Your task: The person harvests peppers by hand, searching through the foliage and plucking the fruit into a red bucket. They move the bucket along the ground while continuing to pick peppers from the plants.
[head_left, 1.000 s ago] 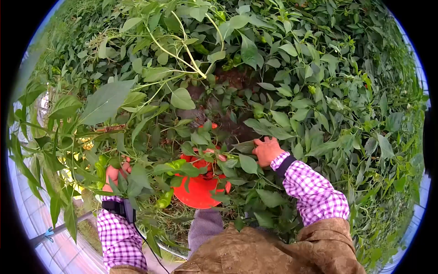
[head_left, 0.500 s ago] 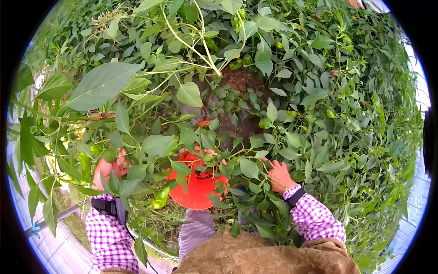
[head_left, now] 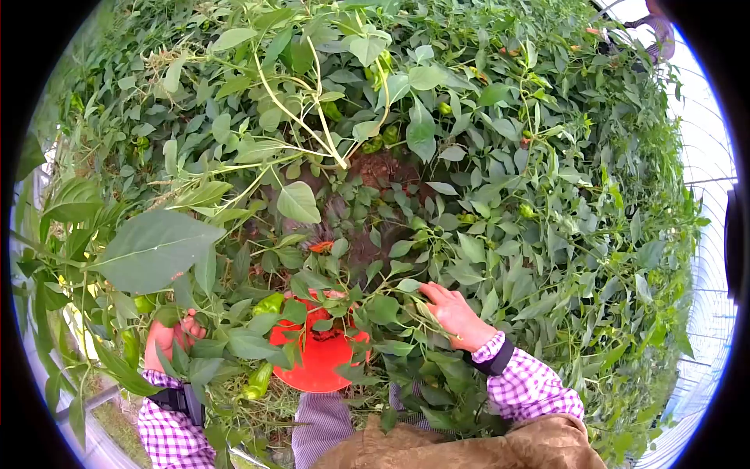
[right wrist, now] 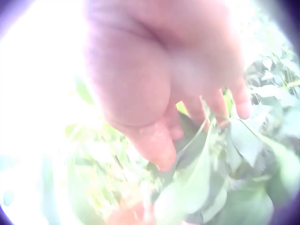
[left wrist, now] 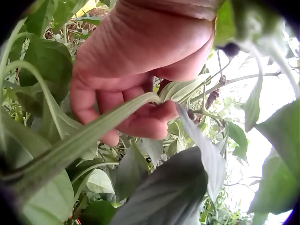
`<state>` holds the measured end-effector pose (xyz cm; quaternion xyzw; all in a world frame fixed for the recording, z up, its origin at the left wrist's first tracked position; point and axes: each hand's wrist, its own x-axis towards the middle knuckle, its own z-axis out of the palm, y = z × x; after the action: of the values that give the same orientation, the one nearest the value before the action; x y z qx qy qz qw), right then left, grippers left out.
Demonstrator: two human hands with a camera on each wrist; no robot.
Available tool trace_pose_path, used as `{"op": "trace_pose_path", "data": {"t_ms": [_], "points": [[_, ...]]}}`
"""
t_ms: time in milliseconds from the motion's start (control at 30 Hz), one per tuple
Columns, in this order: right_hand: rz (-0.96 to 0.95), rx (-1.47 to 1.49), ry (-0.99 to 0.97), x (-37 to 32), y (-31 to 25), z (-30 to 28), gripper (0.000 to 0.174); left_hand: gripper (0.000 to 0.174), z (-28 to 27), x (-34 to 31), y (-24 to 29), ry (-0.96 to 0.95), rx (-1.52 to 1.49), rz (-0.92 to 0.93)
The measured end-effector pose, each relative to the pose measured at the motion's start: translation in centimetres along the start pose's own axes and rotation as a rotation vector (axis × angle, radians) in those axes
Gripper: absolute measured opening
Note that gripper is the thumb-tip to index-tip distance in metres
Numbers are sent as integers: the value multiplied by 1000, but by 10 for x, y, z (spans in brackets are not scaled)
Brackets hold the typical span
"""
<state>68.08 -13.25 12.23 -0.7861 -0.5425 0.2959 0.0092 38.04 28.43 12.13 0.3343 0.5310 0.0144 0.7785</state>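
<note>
My left hand is among pepper plant leaves at the left, close to a hanging green pepper. In the left wrist view its fingers are bent, with a thick green stem crossing in front and a pale leaf beside the thumb; I cannot tell whether they grip either. My right hand reaches palm down into the leaves, fingers extended at a leafy branch. The right wrist view is washed out; thin stems pass by those fingers. Between the hands sits a red basin, its dark and red contents partly hidden by leaves.
Green peppers hang left of the basin. A pale forked stem rises ahead. Dense pepper plants fill the far side, with a bare soil patch in the middle. Another person's sleeve shows at the far right.
The head view has shifted, so basin and hands appear lower. My right hand has drawn back and its fingers look straighter. The left hand remains among the same leaves. Another person has come into view.
</note>
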Motion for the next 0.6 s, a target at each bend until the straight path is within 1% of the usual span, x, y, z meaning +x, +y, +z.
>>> {"op": "trace_pose_path", "data": {"t_ms": [33,67,133,167,200,267,333,400,433,467,500,533,600], "points": [[-8,173,132,13,0,-32,35,21,-3,2,-1,-12,-18,-19],[-18,347,263,28,6,-54,33,21,5,-3,-2,-20,-16,-12],[157,527,428,69,26,-87,30,23,28,-23,0,59,-96,43],[222,432,457,94,45,-93,28,24,28,-25,-1,57,-105,8],[287,338,484,117,71,-86,27,25,28,-28,-2,56,-114,-27],[476,-132,241,145,127,-55,36,25,26,-32,-13,38,-47,169],[697,-435,86,132,164,-34,58,25,23,-29,-14,25,-7,260],[839,-371,-93,96,218,-5,75,23,17,-24,-11,-143,-108,140],[880,-456,-270,73,228,-1,80,22,26,-25,-9,-61,-70,133],[910,-539,-446,50,232,0,85,22,35,-26,-9,-59,-63,119],[914,-535,-474,27,234,1,84,21,46,-25,-9,23,-69,118],[918,-534,-499,4,235,6,84,20,45,-21,-12,35,-31,133],[925,-452,-379,-33,242,34,83,19,43,-13,-17,59,45,163]]}}
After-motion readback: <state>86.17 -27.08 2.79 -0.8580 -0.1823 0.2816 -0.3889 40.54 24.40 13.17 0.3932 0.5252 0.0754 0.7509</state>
